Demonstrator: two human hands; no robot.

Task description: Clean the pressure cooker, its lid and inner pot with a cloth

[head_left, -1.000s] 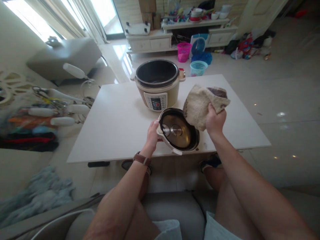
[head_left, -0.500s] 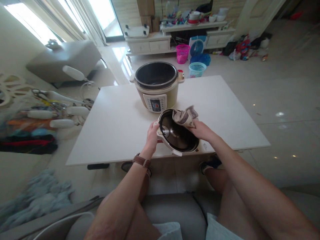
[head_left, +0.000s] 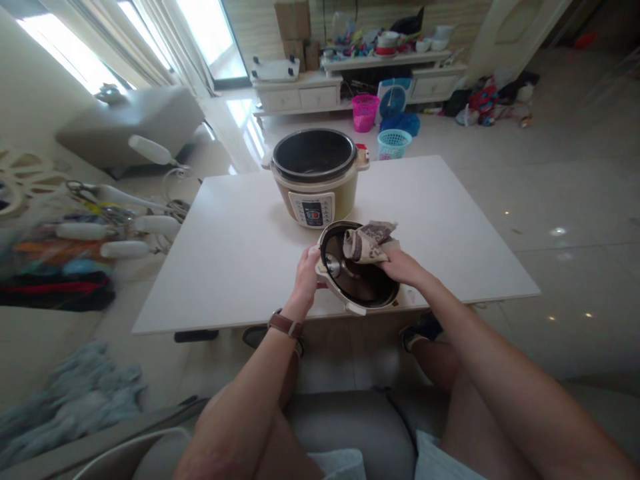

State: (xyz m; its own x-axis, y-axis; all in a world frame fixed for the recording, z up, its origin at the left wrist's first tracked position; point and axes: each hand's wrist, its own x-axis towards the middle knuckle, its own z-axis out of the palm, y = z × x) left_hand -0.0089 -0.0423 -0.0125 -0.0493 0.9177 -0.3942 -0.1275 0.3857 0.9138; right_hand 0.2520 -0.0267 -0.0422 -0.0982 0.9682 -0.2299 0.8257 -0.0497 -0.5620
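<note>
An upturned cooker lid point(head_left: 361, 285) with a dark metal inside lies near the front edge of the white table point(head_left: 235, 253). My left hand point(head_left: 306, 272) grips its left rim, fingers closed. My right hand point(head_left: 400, 265) presses a bunched beige and brown cloth point(head_left: 367, 243) into the lid's upper part, fingers closed on the cloth. Behind the lid stands a beige electric cooker point(head_left: 315, 175), open, its dark inner pot showing.
A pink basket point(head_left: 365, 112) and a blue basket point(head_left: 394, 143) stand on the floor behind the table, before a low white cabinet point(head_left: 300, 93). A rack with white handles and scissors point(head_left: 100, 220) is at the left. A grey seat point(head_left: 130, 120) is far left.
My right hand came down from above the table with the cloth, which went from hanging loose to bunched inside the lid. My left hand stayed on the lid's rim.
</note>
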